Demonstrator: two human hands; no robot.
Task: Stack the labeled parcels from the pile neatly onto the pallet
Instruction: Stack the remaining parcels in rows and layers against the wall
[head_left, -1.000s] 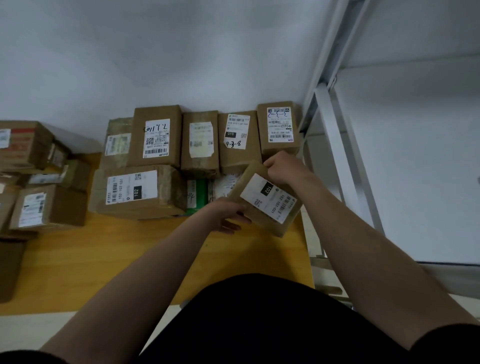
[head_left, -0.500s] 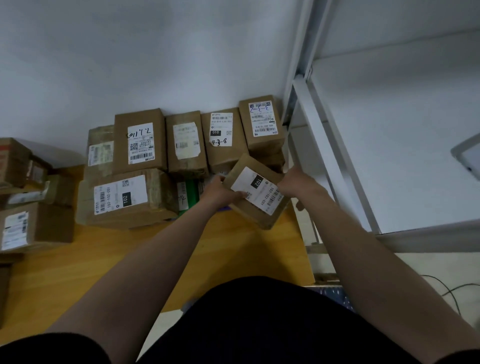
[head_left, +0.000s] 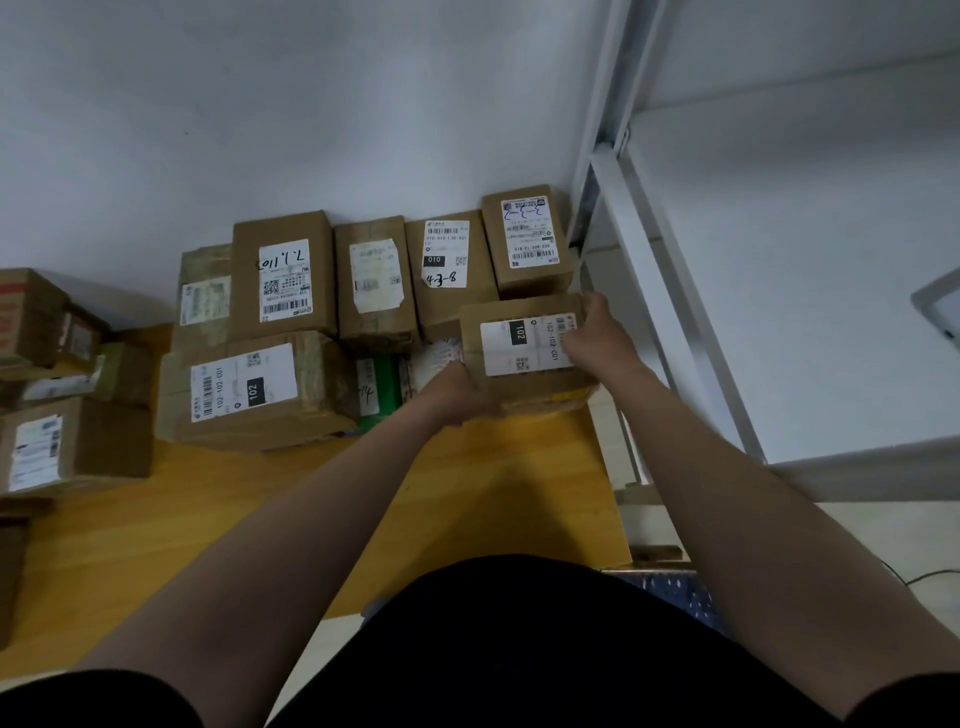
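- Parcel of brown cardboard (head_left: 524, 348), label 102, earlier askew, now square with the stack (head_left: 332, 312) at one o'clock on yellow wooden pallet (head_left: 467, 493).
- Left hand (head_left: 457, 389) and right hand (head_left: 597, 338) clasp its sides; placement judged nearly done.

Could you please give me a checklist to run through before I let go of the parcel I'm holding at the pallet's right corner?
1. Both hands on the held parcel: ok. The left hand is at its near left corner and the right hand over its right side.
2. Label facing up: ok, the 102 label shows.
3. Squared with the back row of parcels: ok, edges look roughly parallel.
4. Resting flat on the pallet: cannot tell, the underside is hidden.
5. Left fingers out from underneath: cannot tell, they are hidden.
6. Right edge inside the pallet's edge: cannot tell, the right hand covers it.
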